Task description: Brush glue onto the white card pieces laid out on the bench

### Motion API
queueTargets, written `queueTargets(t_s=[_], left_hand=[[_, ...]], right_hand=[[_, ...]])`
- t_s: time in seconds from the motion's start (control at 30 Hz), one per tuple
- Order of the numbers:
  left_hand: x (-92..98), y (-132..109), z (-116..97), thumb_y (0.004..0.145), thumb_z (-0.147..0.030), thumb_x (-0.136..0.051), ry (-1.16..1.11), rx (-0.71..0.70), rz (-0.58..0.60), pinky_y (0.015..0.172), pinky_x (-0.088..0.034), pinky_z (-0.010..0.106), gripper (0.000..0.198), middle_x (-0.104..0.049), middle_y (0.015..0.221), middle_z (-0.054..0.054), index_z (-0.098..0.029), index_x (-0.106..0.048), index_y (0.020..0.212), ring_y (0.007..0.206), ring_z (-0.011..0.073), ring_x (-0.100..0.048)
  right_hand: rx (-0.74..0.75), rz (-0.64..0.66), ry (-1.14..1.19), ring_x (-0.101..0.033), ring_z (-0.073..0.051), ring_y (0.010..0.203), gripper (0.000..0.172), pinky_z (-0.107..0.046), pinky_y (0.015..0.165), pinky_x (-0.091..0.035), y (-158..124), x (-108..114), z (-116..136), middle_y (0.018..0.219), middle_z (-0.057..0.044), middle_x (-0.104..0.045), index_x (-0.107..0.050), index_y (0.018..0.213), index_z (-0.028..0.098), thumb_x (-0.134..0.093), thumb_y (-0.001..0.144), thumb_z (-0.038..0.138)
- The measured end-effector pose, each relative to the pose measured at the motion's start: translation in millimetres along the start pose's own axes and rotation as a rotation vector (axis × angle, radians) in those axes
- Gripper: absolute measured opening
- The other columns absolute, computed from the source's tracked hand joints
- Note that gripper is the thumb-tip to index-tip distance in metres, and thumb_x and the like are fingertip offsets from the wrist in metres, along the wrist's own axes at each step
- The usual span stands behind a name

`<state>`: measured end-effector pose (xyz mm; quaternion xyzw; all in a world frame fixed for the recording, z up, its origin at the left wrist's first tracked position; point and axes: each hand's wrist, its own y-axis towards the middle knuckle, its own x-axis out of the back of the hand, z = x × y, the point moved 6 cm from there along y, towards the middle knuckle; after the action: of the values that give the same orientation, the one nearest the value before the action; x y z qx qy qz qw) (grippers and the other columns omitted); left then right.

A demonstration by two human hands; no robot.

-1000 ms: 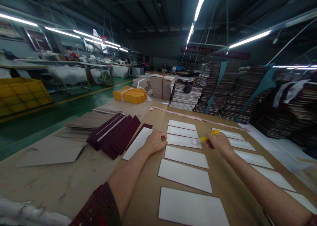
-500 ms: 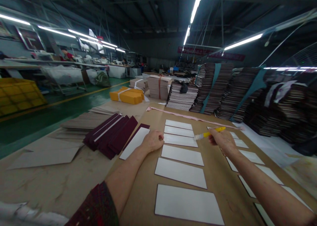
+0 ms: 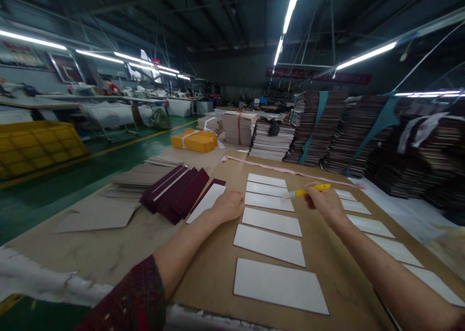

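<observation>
My right hand [image 3: 325,203] is closed round a yellow-handled brush [image 3: 307,191], held level above the brown board [image 3: 218,268] with its whitish tip pointing left over the far white cards. My left hand [image 3: 228,205] rests in a loose fist on the board, its knuckles at the left end of a white card [image 3: 269,202]. Two columns of several white cards lie on the board; the left column runs from the far end to a large card [image 3: 279,286] near me.
A pile of maroon covers [image 3: 176,193] and grey boards [image 3: 140,176] lies to the left. Tall dark stacks [image 3: 341,132] stand at the back and right. A yellow bundle [image 3: 194,140] and yellow crates [image 3: 36,147] are further left, by the green floor.
My right hand lifted the brush off the white card and brought it to the right, now level in the air. My left hand stayed by the card's left end. The view shifted slightly.
</observation>
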<state>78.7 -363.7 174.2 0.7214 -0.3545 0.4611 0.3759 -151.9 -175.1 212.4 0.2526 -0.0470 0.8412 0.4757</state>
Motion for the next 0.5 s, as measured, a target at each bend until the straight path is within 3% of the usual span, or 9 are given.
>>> queueTargets(t_s=[0.1, 0.23, 0.37, 0.5], left_hand=[[0.2, -31, -16, 0.092, -0.019, -0.043, 0.005, -0.114, 0.032, 0.085, -0.049, 0.037, 0.025, -0.066, 0.098, 0.009, -0.018, -0.067, 0.089, 0.094, 0.0239, -0.062], [-8.8, -63, -22, 0.091, -0.010, -0.043, -0.021, -0.216, -0.031, 0.093, -0.046, 0.038, 0.030, -0.067, 0.100, 0.007, -0.016, -0.070, 0.102, 0.096, 0.0229, -0.058], [-14.6, -68, -14, 0.091, -0.009, -0.047, -0.110, -0.206, -0.126, 0.092, -0.045, 0.036, 0.028, -0.068, 0.102, 0.006, -0.016, -0.072, 0.104, 0.097, 0.0212, -0.056], [-14.0, -64, -11, 0.093, -0.014, -0.051, -0.145, -0.200, -0.146, 0.088, -0.045, 0.035, 0.023, -0.070, 0.098, 0.004, -0.017, -0.073, 0.096, 0.093, 0.0204, -0.056]], right_hand=[[-0.094, 0.085, 0.261, -0.059, -0.013, 0.050, 0.025, -0.022, 0.045, -0.050, -21, -12, 6, 0.064, -0.002, -0.068, -0.066, 0.093, 0.018, -0.062, 0.076, 0.035], [-0.169, 0.193, 0.364, -0.056, -0.010, 0.045, 0.017, -0.019, 0.042, -0.049, -51, -41, 19, 0.060, -0.002, -0.066, -0.064, 0.086, 0.015, -0.060, 0.077, 0.029], [-0.190, 0.255, 0.386, -0.056, -0.011, 0.045, 0.015, -0.020, 0.041, -0.050, -67, -68, 25, 0.059, -0.001, -0.065, -0.061, 0.084, 0.015, -0.058, 0.078, 0.028], [-0.180, 0.281, 0.369, -0.058, -0.012, 0.046, 0.017, -0.022, 0.042, -0.051, -72, -88, 22, 0.060, 0.000, -0.065, -0.061, 0.085, 0.016, -0.056, 0.079, 0.031]])
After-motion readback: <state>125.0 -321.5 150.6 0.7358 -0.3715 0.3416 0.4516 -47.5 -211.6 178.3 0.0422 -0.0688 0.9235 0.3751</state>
